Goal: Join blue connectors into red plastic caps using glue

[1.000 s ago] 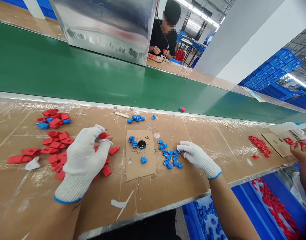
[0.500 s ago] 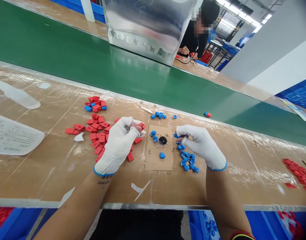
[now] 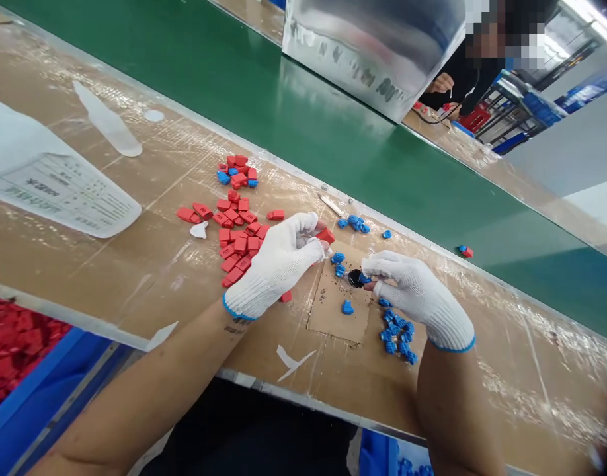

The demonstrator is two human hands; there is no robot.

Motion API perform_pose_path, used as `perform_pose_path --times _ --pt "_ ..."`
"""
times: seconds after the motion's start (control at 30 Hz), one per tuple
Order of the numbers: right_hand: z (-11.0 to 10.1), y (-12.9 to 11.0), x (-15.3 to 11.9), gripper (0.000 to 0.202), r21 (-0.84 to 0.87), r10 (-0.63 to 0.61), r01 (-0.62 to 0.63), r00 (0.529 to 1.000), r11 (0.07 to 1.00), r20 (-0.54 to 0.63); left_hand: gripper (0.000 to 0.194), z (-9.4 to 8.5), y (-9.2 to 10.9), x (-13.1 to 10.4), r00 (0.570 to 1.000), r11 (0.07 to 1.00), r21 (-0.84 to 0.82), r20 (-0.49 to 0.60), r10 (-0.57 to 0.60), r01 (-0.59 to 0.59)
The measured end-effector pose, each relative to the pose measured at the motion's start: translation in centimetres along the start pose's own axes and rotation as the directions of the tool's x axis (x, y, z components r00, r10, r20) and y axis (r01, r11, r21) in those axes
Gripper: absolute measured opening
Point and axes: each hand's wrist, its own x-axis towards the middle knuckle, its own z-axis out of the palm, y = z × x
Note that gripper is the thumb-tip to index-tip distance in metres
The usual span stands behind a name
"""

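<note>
In a white glove with bare fingertips, my left hand (image 3: 288, 261) is closed on a small red plastic block (image 3: 326, 235), above the left edge of a cardboard piece (image 3: 336, 324). My right hand (image 3: 412, 291), gloved the same way, pinches a small blue plastic piece (image 3: 364, 278) at the rim of a round black dish (image 3: 355, 277). The dish sits on the cardboard, and what fills it looks dark and shiny. Several loose blue pieces (image 3: 348, 307) lie around the dish, and a cluster of them (image 3: 397, 330) is below my right hand. Left of my left hand spreads a pile of red blocks (image 3: 239, 244).
A green conveyor belt (image 3: 209, 99) crosses behind the table, carrying a red-and-blue piece (image 3: 465, 251). A metal box (image 3: 363, 53) stands over it. Printed paper (image 3: 85, 198) lies left. A bin of red parts (image 3: 16, 344) sits below the edge. A co-worker (image 3: 472, 79) works across the belt.
My right hand has brought the blue piece leftward from beside the cardboard to the black dish. My left hand still holds the red block. The camera view has tilted and shifted.
</note>
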Motion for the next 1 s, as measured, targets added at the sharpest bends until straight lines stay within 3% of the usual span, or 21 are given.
perform_pose_path --times 0.23,0.47,0.77,1.0 --pt "0.1 0.1 0.0 0.035 -0.053 -0.014 0.017 0.998 0.998 0.056 0.023 -0.3 -0.6 0.1 1.000 1.000 -0.010 0.001 0.026 -0.026" --pt "0.1 -0.2 -0.6 0.043 -0.137 -0.025 0.022 0.999 0.990 -0.027 0.019 -0.3 -0.6 0.0 0.999 1.000 0.008 0.020 0.027 -0.027" --pt "0.0 -1.0 -0.1 0.033 -0.208 0.021 -0.011 0.999 0.978 0.044 0.019 0.0 0.5 -0.3 0.999 0.999 -0.015 0.014 0.036 -0.036" --pt "0.2 -0.8 -0.1 0.031 -0.218 -0.031 0.031 1.000 0.975 0.008 0.018 -0.1 0.1 -0.2 0.998 0.998 -0.044 0.026 0.056 -0.055"
